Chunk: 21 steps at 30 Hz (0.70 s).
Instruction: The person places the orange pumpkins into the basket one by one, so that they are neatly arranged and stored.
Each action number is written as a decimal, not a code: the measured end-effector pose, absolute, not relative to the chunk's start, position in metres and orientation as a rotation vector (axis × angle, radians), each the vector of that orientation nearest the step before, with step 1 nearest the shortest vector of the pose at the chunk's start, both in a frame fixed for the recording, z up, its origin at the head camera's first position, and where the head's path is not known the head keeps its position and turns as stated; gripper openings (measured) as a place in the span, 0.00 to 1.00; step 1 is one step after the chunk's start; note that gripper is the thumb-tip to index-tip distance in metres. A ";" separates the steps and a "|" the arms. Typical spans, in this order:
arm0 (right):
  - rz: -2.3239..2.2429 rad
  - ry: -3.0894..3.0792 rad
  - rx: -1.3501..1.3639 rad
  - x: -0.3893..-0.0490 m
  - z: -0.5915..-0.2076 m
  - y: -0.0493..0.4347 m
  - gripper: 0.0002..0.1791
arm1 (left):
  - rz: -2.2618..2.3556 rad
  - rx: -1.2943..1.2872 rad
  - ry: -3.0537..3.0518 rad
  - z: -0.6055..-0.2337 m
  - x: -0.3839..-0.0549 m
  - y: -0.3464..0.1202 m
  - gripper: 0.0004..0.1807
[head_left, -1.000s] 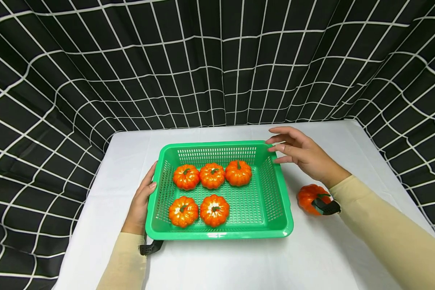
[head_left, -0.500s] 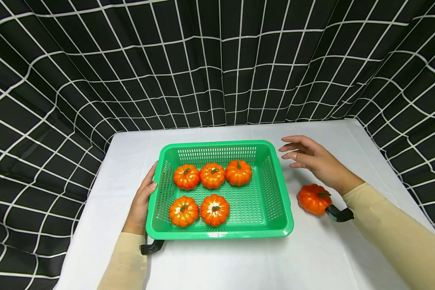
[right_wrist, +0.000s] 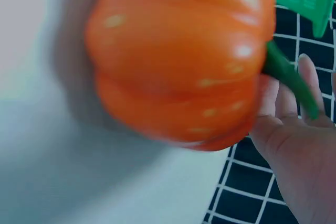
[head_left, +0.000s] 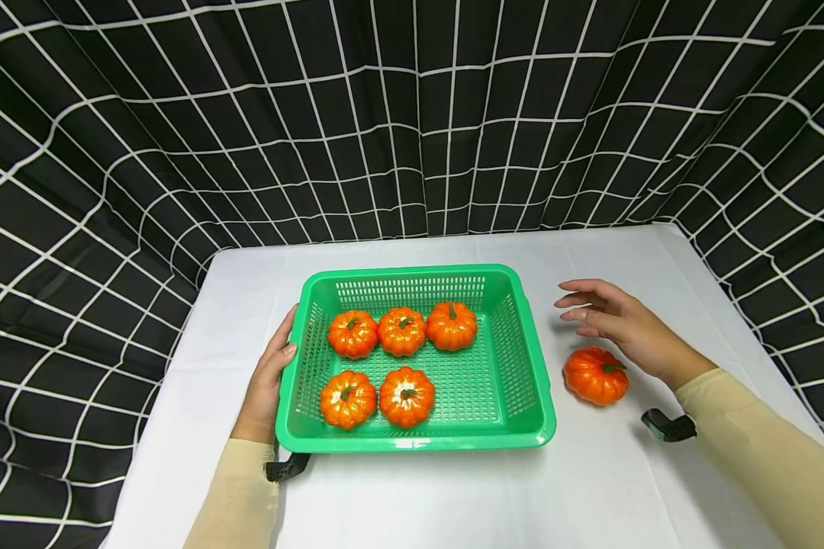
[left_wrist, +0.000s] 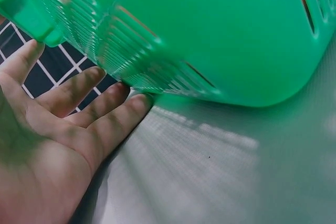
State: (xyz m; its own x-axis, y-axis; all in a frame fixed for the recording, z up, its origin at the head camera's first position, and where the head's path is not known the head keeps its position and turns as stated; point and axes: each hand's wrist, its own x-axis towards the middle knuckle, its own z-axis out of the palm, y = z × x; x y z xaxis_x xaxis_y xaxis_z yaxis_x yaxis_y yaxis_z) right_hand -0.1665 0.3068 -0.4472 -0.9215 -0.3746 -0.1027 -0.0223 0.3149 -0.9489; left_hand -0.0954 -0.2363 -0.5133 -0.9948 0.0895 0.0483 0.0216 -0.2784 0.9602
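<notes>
Against the left side of a green plastic basket (head_left: 412, 444) rests my left hand (head_left: 269, 381), its thumb tip at the rim. In the left wrist view, the fairly straight fingers of that hand (left_wrist: 68, 114) reach along the basket's slotted wall (left_wrist: 226, 35). My right hand (head_left: 621, 328) is in the air right of the basket, fingers loosely bent and holding nothing. Just below it on the table sits an orange pumpkin (head_left: 593, 376) with a green stem. Up close in the right wrist view, this pumpkin (right_wrist: 178, 61) partly hides the fingers behind it.
Inside the basket lie several small orange pumpkins, such as one at the back right (head_left: 452, 328) and one in the front row (head_left: 407, 398). White cloth covers the table (head_left: 467, 503). A black curtain with a white grid (head_left: 412, 114) surrounds the back and sides.
My right hand has moved from over the basket's back right corner, rightward and toward me, to just beyond the loose pumpkin. The left hand and basket stay put.
</notes>
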 end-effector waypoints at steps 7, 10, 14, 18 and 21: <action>-1.606 2.309 -0.383 -0.159 -0.461 0.319 0.25 | 2.469 0.134 1.871 -0.513 -0.095 -0.237 0.35; -1.574 2.319 -0.356 -0.155 -0.465 0.323 0.26 | 2.465 0.134 1.880 -0.514 -0.095 -0.237 0.35; -1.551 2.333 -0.326 -0.150 -0.471 0.328 0.27 | 2.464 0.133 1.881 -0.517 -0.096 -0.238 0.35; -1.583 2.335 -0.352 -0.146 -0.478 0.333 0.25 | 2.456 0.124 1.897 -0.518 -0.097 -0.239 0.35; -1.612 2.321 -0.389 -0.142 -0.484 0.336 0.23 | 2.448 0.120 1.905 -0.518 -0.097 -0.239 0.35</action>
State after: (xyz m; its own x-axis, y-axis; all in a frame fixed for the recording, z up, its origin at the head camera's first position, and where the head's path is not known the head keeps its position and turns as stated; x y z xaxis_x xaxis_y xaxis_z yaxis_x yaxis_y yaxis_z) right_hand -0.1421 0.3357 -0.4842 -0.9223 -0.3779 -0.0807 -0.0563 0.3380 -0.9394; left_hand -0.0968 -0.2392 -0.5178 -0.9963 0.0769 0.0377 0.0176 -0.2464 0.9690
